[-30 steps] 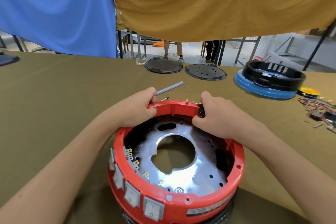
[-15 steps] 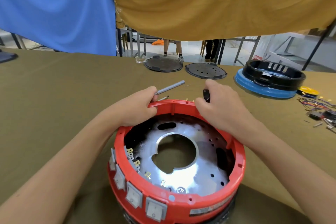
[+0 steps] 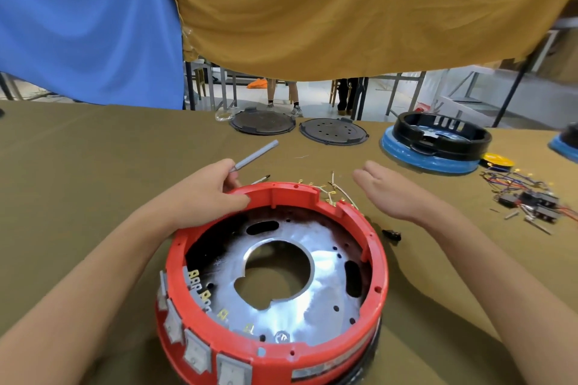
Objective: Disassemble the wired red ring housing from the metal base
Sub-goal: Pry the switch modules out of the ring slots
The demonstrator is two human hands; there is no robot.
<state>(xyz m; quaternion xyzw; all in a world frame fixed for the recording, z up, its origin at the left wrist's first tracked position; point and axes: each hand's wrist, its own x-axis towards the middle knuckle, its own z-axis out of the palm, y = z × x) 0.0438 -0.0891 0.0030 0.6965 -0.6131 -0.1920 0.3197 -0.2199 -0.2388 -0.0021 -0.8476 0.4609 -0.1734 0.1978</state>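
With the left hand (image 3: 203,194) gripping a driver (image 3: 255,155) on the red ring (image 3: 372,262) and the right hand (image 3: 391,194) spread empty, freeing its wires (image 3: 334,191) seems next.

The left hand (image 3: 206,194) is curling its fingers round a thin tool, with the thumb lying flat, and its bare forearm is reaching in from the lower left. The right hand (image 3: 391,191) is hovering with relaxed fingers, holding nothing.

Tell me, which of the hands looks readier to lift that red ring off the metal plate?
Probably the right hand: it hovers open and empty beside the red ring. The left hand rests on the rim but already holds a grey tool.
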